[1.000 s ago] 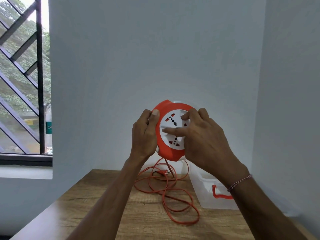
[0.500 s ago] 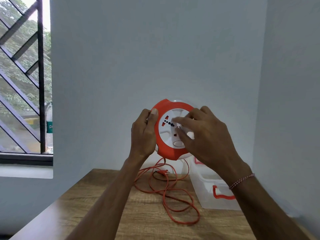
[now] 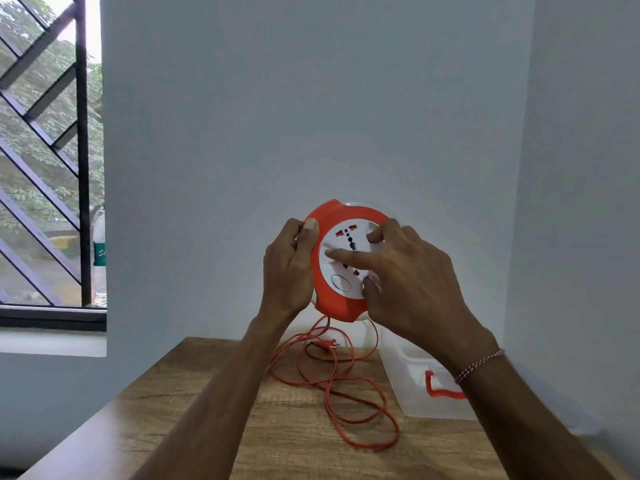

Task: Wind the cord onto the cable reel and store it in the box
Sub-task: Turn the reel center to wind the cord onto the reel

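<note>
From the head camera, a left hand (image 3: 289, 271) is gripping the orange rim of a cable reel (image 3: 341, 259), holding it upright above a wooden table (image 3: 207, 410). The right hand (image 3: 408, 285) is pressing fingers on its white socket face, which has turned since half a second ago. The orange cord (image 3: 346, 386) is lying looped on the table beside a clear plastic box (image 3: 415, 386).
</note>
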Motion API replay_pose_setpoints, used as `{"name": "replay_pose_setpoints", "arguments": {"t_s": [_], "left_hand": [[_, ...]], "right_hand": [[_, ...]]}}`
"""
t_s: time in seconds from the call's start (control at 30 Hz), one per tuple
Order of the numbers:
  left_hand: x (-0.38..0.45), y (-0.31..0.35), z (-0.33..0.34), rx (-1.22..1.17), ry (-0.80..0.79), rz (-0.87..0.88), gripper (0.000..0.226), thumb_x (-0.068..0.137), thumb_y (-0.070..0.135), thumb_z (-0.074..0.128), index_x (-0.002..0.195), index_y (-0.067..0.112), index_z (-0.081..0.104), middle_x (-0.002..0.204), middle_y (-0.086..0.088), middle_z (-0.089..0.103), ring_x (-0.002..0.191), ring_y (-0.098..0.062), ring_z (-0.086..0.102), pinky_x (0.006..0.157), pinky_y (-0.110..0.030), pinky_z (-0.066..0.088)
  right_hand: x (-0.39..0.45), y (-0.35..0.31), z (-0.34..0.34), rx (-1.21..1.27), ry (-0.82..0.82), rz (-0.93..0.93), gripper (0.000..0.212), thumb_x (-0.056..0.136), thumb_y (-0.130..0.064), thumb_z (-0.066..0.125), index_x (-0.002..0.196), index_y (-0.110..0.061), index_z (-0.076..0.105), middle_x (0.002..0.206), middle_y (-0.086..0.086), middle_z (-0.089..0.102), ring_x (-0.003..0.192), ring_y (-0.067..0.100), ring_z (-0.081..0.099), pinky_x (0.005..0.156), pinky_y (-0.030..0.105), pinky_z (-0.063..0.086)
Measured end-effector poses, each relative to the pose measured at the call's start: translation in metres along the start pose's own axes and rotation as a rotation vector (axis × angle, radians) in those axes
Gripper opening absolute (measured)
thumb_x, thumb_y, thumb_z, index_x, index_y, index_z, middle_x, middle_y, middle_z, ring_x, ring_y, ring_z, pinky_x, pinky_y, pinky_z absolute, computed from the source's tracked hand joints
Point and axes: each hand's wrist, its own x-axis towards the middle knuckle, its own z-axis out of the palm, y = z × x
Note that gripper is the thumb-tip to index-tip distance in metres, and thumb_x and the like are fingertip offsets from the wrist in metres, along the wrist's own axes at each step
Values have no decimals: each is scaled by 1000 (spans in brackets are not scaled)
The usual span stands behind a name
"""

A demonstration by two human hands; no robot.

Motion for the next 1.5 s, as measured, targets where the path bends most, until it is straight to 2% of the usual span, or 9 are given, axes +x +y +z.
{"name": "replay_pose_setpoints", "arguments": {"t_s": [0.17, 0.3, 0.43, 0.53, 0.6, 0.77, 1.1, 1.2, 1.5], "left_hand": [[-1, -2, 1, -3, -6, -4, 32, 100, 43, 41, 92, 17, 59, 80, -2, 69, 68, -22, 68, 59, -39, 58], [0, -1, 0, -9, 0, -7, 32, 98, 46, 40, 90, 21, 59, 79, 0, 68, 68, -23, 67, 60, -38, 58], [0, 2, 1, -7, 31, -11, 28, 99, 45, 39, 89, 26, 58, 80, -1, 67, 71, -27, 65, 61, -39, 58], [1, 2, -1, 11, 34, -5, 26, 101, 41, 40, 90, 25, 58, 81, -1, 67, 71, -25, 65, 61, -37, 58], [1, 2, -1, 20, 31, -8, 27, 101, 41, 40, 91, 23, 58, 80, 0, 67, 71, -23, 65, 60, -34, 58], [1, 1, -1, 12, 19, 14, 33, 100, 43, 40, 92, 17, 58, 79, -4, 67, 69, -27, 65, 60, -42, 57], [1, 1, -1, 12, -1, 15, 22, 101, 40, 41, 90, 30, 58, 82, 5, 70, 71, -17, 70, 61, -33, 62], [1, 2, -1, 2, 2, 12, 29, 101, 41, 42, 92, 19, 59, 81, -3, 69, 69, -22, 69, 63, -44, 61], [2, 2, -1, -23, 7, 20, 26, 100, 41, 42, 91, 25, 59, 83, 5, 70, 71, -16, 70, 60, -30, 61]], "right_hand": [[0, 1, 1, 64, 128, 103, 61, 76, -66, 58, 130, -37, 56, 102, 6, 73, 82, 26, 70, 66, 38, 57], [3, 0, 0, 98, 160, 109, 64, 78, -71, 53, 127, -31, 61, 90, 2, 75, 75, 23, 70, 64, 35, 56], [4, 1, -4, 167, 154, 64, 53, 81, -58, 61, 125, -28, 63, 106, 7, 71, 91, 24, 62, 71, 35, 54], [5, 1, -8, 176, 239, -58, 32, 76, -30, 78, 106, -20, 74, 100, 10, 70, 87, 25, 60, 69, 36, 56], [5, 3, -9, 147, 172, -141, 32, 65, -19, 86, 95, -20, 76, 107, 10, 69, 97, 29, 61, 73, 39, 56], [5, 0, -7, 47, -80, -147, 51, 58, -28, 89, 106, -33, 73, 134, 10, 57, 120, 35, 50, 87, 50, 51], [0, -2, -4, 12, 15, -32, 67, 52, -37, 91, 114, -37, 69, 111, 14, 64, 98, 33, 58, 70, 41, 54], [-1, -2, -2, 37, 69, 0, 64, 61, -38, 85, 121, -37, 64, 107, 14, 63, 93, 32, 60, 68, 40, 55], [3, -2, 2, 112, 129, 145, 68, 80, -73, 46, 133, -32, 54, 101, 3, 72, 88, 23, 64, 69, 32, 54]]}}
